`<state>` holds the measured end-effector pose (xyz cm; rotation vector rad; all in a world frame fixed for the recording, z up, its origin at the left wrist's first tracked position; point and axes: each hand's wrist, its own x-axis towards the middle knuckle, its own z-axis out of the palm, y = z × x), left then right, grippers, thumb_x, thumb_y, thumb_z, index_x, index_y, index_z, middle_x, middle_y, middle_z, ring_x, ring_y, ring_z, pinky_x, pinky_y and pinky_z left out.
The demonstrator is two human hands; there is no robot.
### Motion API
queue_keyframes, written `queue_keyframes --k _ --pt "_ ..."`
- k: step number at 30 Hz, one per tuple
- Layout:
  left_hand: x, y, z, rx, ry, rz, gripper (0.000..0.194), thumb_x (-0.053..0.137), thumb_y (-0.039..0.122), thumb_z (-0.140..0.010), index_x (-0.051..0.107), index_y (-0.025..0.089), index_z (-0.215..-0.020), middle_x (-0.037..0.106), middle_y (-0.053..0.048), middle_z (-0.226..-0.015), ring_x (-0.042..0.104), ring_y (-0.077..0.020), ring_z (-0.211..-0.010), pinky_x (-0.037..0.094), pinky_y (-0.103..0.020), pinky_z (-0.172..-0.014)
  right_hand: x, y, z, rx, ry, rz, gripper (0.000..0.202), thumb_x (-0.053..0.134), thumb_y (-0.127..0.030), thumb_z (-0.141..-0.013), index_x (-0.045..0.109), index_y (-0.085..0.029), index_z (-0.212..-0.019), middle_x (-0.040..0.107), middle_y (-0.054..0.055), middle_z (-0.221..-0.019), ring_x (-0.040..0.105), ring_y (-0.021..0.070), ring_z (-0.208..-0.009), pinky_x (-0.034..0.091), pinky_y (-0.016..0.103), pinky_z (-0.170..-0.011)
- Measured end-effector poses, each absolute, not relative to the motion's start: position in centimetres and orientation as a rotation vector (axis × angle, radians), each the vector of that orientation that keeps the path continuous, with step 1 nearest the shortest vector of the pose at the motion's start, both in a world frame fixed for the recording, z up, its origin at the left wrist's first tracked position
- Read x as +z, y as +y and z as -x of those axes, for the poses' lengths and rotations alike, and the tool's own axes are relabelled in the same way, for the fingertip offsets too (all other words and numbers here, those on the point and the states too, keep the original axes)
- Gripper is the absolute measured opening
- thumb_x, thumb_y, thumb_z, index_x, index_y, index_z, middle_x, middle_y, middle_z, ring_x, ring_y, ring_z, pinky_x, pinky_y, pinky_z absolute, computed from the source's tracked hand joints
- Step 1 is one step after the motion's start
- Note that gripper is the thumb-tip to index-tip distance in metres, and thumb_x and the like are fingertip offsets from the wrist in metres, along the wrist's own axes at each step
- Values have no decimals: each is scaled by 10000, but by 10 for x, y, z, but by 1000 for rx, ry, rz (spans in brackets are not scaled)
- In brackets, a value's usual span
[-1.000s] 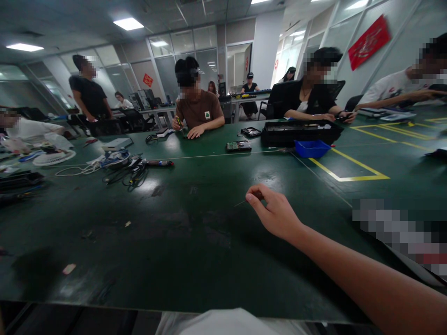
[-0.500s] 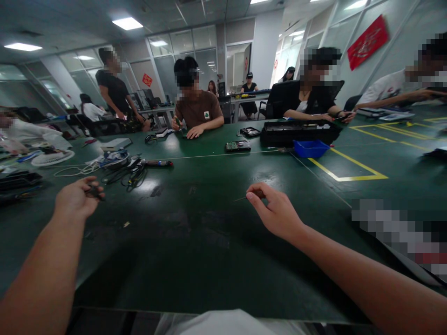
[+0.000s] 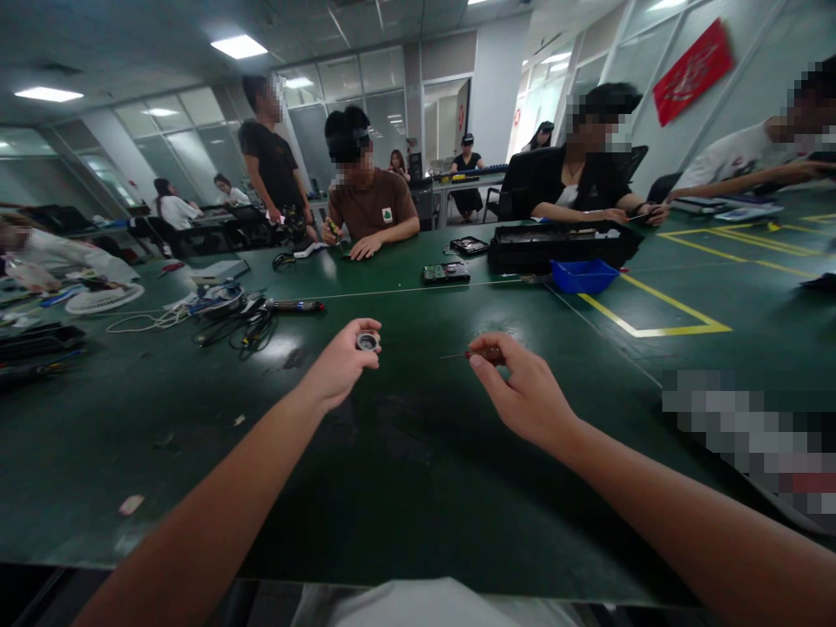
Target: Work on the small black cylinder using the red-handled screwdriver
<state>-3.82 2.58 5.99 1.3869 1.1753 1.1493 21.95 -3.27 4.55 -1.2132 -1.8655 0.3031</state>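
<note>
My left hand (image 3: pixel 340 364) is closed, pinching a small round metal part (image 3: pixel 367 342) with a dark ring-shaped face turned up towards me. It hovers over the green table (image 3: pixel 392 488), left of centre. To its right, my right hand (image 3: pixel 519 383) is closed around the reddish handle of a screwdriver (image 3: pixel 455 355). The thin shaft points left, towards the round part, with a gap between them. My fingers cover much of the handle.
An opened hard drive (image 3: pixel 445 273) lies ahead, near a blue bin (image 3: pixel 583 276) and a long black tray (image 3: pixel 562 250). Tangled cables (image 3: pixel 239 320) and a white round grille (image 3: pixel 104 298) are at left. A co-worker (image 3: pixel 372 200) sits opposite, hands on the table.
My left hand has swung right, from the left side to near the middle, and the round part now shows. My right hand has barely moved. A standing person has shifted right.
</note>
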Motion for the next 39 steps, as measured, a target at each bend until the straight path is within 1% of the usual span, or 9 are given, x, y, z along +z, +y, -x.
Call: queue_keyframes --k 3,7,10,14,17,20,24,32,39 --pt "33 17 5 1055 1188 -1657 427 571 -28 -674 551 174 -1050 607 -29 -988 578 -157 -911 427 -301 -858 49 -34 -220 271 -1834 1218 154 510 -312 -968 599 -205 -1036 705 53 -912 680 207 -836 518 345 -742" --pt "4 13 -9 923 1022 -1844 331 645 64 -787 590 190 -1087 642 -52 -1090 606 -193 -1014 458 -351 -933 52 -38 -220 202 -1819 1211 180 536 -365 -962 620 -211 -923 696 31 -807 668 191 -738 491 319 -666" --pt "-4 11 -5 932 996 -1939 350 673 102 -815 639 219 -1144 650 -56 -1163 604 -210 -1088 448 -377 -1005 52 -41 -220 201 -1813 1155 161 533 -347 -965 624 -214 -972 711 35 -840 681 193 -760 498 315 -671" --pt "0 6 1 983 1013 -1981 402 688 157 -844 640 265 -1229 647 -42 -1243 580 -225 -1185 421 -395 -1070 50 -43 -220 230 -1833 1096 155 540 -329 -964 617 -223 -1048 731 40 -905 699 201 -806 518 326 -705" --pt "4 2 2 966 1016 -1980 433 695 173 -849 630 281 -1263 649 -31 -1270 578 -226 -1209 409 -402 -1096 49 -42 -218 230 -1848 1104 154 541 -322 -961 613 -217 -1048 730 50 -918 697 203 -802 525 331 -701" --pt "6 1 3 965 1053 -1957 489 703 164 -842 602 272 -1308 645 -43 -1290 589 -232 -1203 418 -411 -1096 49 -42 -217 234 -1825 1151 151 532 -324 -963 608 -216 -1036 731 58 -902 700 211 -795 530 343 -704" --pt "8 1 4 939 1076 -1999 435 716 170 -835 646 240 -1258 669 -49 -1257 600 -238 -1190 420 -414 -1099 49 -41 -218 244 -1804 1160 154 538 -329 -964 605 -217 -1047 735 54 -904 708 212 -807 531 339 -705" --pt "5 2 5 986 1049 -2004 436 711 224 -855 636 273 -1282 656 -26 -1291 569 -234 -1250 378 -419 -1138 47 -44 -219 285 -1826 1090 156 513 -326 -979 592 -219 -1060 741 58 -925 712 212 -821 530 337 -710" --pt "4 2 6 952 1091 -2029 439 732 264 -844 644 285 -1273 660 -29 -1285 574 -252 -1235 391 -435 -1117 48 -43 -219 223 -1931 1074 140 524 -310 -970 594 -229 -1058 734 50 -909 701 202 -775 523 323 -685"
